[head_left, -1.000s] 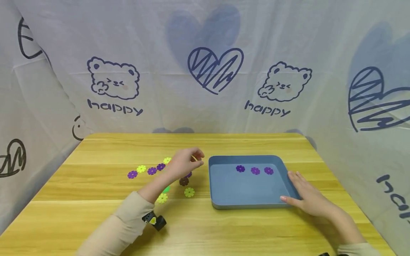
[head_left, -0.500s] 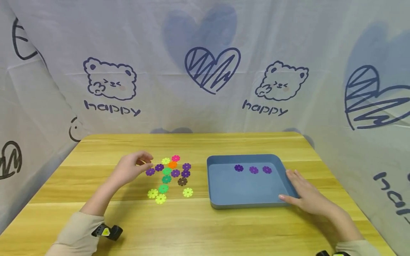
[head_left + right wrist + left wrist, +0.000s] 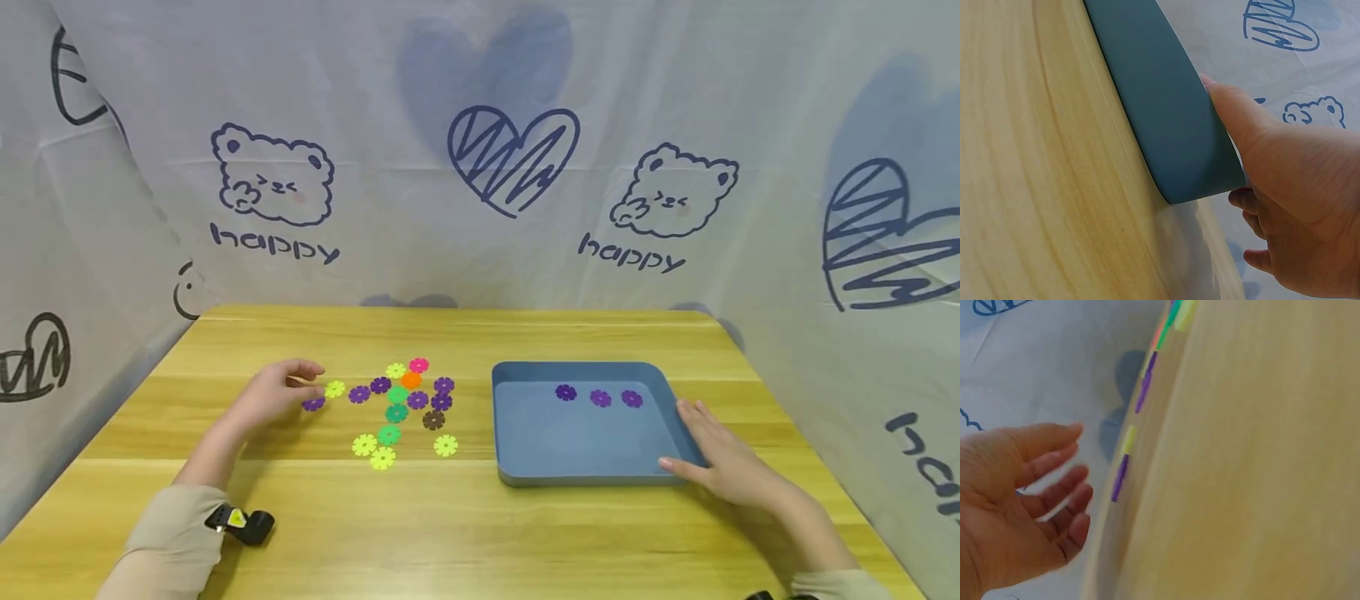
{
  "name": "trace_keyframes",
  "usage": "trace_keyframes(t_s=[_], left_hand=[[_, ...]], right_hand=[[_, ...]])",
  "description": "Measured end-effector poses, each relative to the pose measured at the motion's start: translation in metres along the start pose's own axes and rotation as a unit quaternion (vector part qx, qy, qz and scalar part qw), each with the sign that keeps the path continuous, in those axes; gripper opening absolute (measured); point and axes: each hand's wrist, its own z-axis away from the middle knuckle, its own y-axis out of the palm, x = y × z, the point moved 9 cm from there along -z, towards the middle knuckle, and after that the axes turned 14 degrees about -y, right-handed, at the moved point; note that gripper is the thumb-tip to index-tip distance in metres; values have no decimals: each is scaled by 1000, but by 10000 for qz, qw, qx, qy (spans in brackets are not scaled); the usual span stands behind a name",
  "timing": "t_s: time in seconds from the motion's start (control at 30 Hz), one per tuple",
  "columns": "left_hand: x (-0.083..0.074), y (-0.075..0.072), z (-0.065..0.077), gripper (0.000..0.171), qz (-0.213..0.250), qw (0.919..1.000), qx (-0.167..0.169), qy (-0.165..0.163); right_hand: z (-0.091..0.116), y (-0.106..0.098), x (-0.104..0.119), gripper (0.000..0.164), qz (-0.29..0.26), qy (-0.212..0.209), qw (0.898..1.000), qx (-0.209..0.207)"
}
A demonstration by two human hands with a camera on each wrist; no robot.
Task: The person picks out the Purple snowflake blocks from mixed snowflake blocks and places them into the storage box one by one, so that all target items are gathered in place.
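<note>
In the head view my left hand (image 3: 272,393) hovers at the left end of a scatter of flower-shaped plastic discs. Its thumb and fingers are parted beside a purple disc (image 3: 313,403) and a yellow disc (image 3: 334,389). The left wrist view shows nothing between the fingers of that hand, with the tabletop edge-on beyond. At the tray's near right corner, my right hand (image 3: 723,462) holds the blue-grey tray (image 3: 585,481), thumb over the rim and fingers along the outer wall. Inside the tray lie three purple discs (image 3: 600,398), apart from each other.
Left of the tray, several more discs lie on the wooden table (image 3: 420,533): green disc (image 3: 397,413), orange disc (image 3: 411,380), pink disc (image 3: 418,365) and brown disc (image 3: 433,420) among them. A printed white curtain (image 3: 405,208) stands behind the table and at its sides.
From beside the tray, my left hand has swung left across the discs to the leftmost purple and yellow ones. The right hand keeps its place at the tray, which still holds three discs.
</note>
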Motion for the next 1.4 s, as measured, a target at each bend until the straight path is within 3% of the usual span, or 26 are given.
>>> trace_keyframes(t_s=[0.2,0.37,0.57,0.83,1.1,1.4], left_hand=[[9,10,-7,53,-35,9993,281,-248],[5,14,-5,45,-156,9993,295,-159],[5,16,-4,37,-340,9988,221,-287],[1,11,-2,21,-183,9986,114,-475],[-32,17,7,21,39,9993,251,-288],[-97,33,6,20,176,9994,251,189]], right_hand=[[2,-2,-1,98,-66,33,10000,-17],[1,-3,-2,98,-31,14,10000,-16],[0,-2,-2,98,-17,28,10000,5],[-1,-2,-1,98,-4,35,10000,-7],[-1,-2,1,97,-3,-42,10000,-32],[0,0,0,97,-18,-67,10000,-66]])
